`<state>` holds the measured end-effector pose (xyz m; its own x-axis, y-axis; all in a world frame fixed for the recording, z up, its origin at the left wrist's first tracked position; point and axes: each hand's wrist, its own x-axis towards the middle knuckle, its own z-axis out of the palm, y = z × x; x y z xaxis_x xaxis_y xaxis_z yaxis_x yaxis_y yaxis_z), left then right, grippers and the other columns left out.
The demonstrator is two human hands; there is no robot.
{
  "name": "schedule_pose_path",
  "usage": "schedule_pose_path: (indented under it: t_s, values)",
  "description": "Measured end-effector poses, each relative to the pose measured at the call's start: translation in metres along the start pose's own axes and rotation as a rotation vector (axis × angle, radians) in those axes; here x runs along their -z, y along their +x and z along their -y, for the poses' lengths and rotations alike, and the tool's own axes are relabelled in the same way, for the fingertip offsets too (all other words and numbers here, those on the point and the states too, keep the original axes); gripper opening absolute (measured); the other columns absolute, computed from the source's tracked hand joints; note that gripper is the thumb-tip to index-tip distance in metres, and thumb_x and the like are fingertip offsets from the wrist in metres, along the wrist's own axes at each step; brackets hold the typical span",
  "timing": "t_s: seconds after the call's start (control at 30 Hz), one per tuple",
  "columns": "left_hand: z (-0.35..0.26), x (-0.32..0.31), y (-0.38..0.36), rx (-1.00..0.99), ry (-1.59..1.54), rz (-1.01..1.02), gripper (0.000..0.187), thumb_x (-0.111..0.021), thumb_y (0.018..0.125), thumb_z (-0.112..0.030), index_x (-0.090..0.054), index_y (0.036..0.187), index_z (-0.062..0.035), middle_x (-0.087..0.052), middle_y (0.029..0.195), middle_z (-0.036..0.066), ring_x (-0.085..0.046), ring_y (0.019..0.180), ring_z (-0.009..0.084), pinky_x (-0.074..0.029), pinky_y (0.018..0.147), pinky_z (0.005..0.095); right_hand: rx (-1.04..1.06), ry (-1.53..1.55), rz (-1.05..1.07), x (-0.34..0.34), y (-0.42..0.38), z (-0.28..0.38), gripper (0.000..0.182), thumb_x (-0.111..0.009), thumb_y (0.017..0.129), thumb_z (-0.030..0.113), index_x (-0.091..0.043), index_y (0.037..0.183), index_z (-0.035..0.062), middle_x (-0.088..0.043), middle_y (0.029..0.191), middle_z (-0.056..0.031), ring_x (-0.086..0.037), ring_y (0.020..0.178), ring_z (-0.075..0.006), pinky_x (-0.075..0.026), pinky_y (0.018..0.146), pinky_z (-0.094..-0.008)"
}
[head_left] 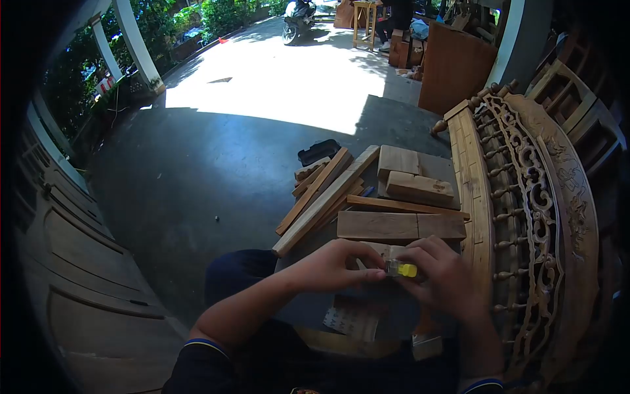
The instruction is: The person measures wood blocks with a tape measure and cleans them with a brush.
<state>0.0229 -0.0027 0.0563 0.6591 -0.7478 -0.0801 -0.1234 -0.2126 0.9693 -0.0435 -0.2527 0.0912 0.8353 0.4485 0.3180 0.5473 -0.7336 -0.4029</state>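
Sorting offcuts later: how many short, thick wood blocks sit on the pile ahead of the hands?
2: one block on top at right, another block just behind it. More may be hidden under the planks.

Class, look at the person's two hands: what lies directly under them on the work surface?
Under the left hand and right hand show a pale wood block and printed paper. The hands cover the rest.

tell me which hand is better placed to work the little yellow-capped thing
Probably the right hand: its fingers already pinch the yellow-capped item, while the left hand only meets it from the side with its fingertips.
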Motion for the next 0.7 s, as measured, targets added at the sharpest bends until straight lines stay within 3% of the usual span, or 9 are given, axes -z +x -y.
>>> schedule_pose_path:
  t_s: [0.13,0.5,0.7]
  values:
    - [0.008,-0.003,0.003,0.106,-0.104,-0.022,0.030,-0.076,0.098,-0.029,-0.071,0.108,-0.0013,-0.074,0.095,0.005,-0.070,0.083,0.0106,-0.056,0.077,0.0287,0.108,0.018,-0.129,-0.018,0.004,-0.002,0.041,-0.085,0.075,0.010,-0.068,0.112,0.0079,-0.067,0.105,-0.0108,-0.066,0.098,-0.0314,-0.057,0.085,-0.0414]
    - [-0.001,0.007,0.002,0.228,-0.104,-0.055,0.034,-0.076,0.097,-0.040,-0.070,0.104,-0.0077,-0.071,0.090,-0.002,-0.067,0.078,0.0047,-0.049,0.063,0.0220,0.074,0.036,-0.161,-0.024,0.006,-0.011,0.044,-0.088,0.075,0.011,-0.065,0.113,0.0075,-0.069,0.106,-0.0111,-0.067,0.103,-0.0313,-0.057,0.088,-0.0428]
    - [0.003,0.025,0.001,0.229,0.064,-0.194,0.026,-0.072,0.098,-0.029,-0.071,0.101,-0.0031,-0.071,0.086,0.001,-0.070,0.072,0.0085,-0.050,0.060,0.0234,-0.089,0.004,-0.119,-0.007,0.005,-0.033,0.040,-0.089,0.075,0.011,-0.068,0.109,0.0060,-0.070,0.105,-0.0117,-0.068,0.104,-0.0318,-0.056,0.088,-0.0423]
